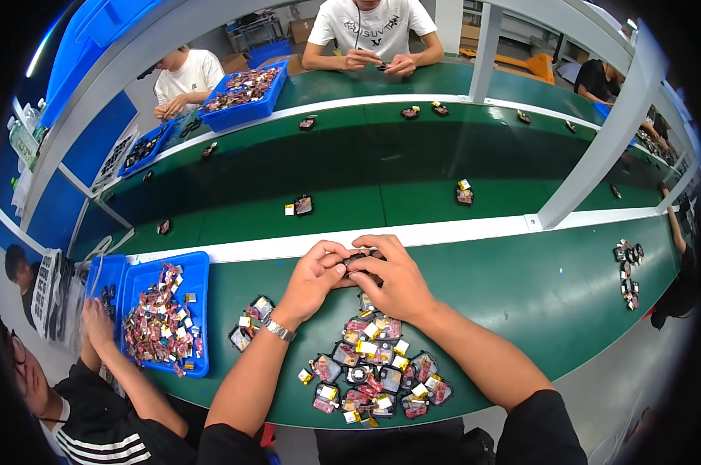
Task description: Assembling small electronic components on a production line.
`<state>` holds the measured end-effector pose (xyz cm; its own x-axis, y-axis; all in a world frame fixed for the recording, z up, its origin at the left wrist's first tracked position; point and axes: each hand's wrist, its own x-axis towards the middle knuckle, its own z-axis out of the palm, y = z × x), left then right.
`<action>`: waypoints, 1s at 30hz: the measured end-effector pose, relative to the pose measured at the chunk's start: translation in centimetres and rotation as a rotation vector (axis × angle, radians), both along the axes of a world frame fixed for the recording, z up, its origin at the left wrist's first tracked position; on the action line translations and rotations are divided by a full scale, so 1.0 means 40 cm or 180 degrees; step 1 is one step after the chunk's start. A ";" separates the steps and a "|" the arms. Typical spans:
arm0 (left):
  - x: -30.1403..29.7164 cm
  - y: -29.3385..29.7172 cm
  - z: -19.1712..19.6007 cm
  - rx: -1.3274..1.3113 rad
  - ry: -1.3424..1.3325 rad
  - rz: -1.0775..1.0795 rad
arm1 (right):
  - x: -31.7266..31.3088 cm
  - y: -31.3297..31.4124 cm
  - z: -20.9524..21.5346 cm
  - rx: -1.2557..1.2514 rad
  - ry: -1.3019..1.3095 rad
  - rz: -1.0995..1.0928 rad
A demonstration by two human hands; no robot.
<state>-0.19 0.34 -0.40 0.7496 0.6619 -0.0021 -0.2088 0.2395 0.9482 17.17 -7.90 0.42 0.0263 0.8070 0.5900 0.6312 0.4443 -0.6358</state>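
My left hand (313, 275) and my right hand (393, 279) meet over the green worktop (536, 287), both pinching one small dark electronic part (356, 260) between their fingertips. A metal watch sits on my left wrist (279, 330). Just below my hands lies a heap of several small circuit assemblies with yellow and red pieces (374, 372). A smaller group of the same parts (250, 319) lies left of my left forearm.
A blue tray (199, 267) full of such parts stands at the left, where another person's hand (96, 319) reaches in. Loose parts ride the green conveyor belt (381, 167). Other people work across it beside a second blue bin (242, 112). A white post (598, 155) rises at right.
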 end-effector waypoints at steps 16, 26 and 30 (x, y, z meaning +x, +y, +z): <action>-0.003 -0.004 -0.002 0.0016 -0.0033 -0.0012 | -0.010 -0.006 -0.003 0.0006 0.0084 0.0034; 0.004 -0.015 0.006 0.0283 0.0259 0.0299 | -0.004 -0.003 -0.004 0.0048 0.0015 0.0028; 0.002 -0.008 0.001 0.0010 -0.0014 0.0110 | -0.007 -0.006 -0.006 0.0057 0.0020 -0.0041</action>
<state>-0.12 0.00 -0.34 0.7263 0.6874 0.0032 -0.2210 0.2291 0.9480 16.87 -8.15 0.16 0.0404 0.7959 0.6041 0.6330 0.4474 -0.6318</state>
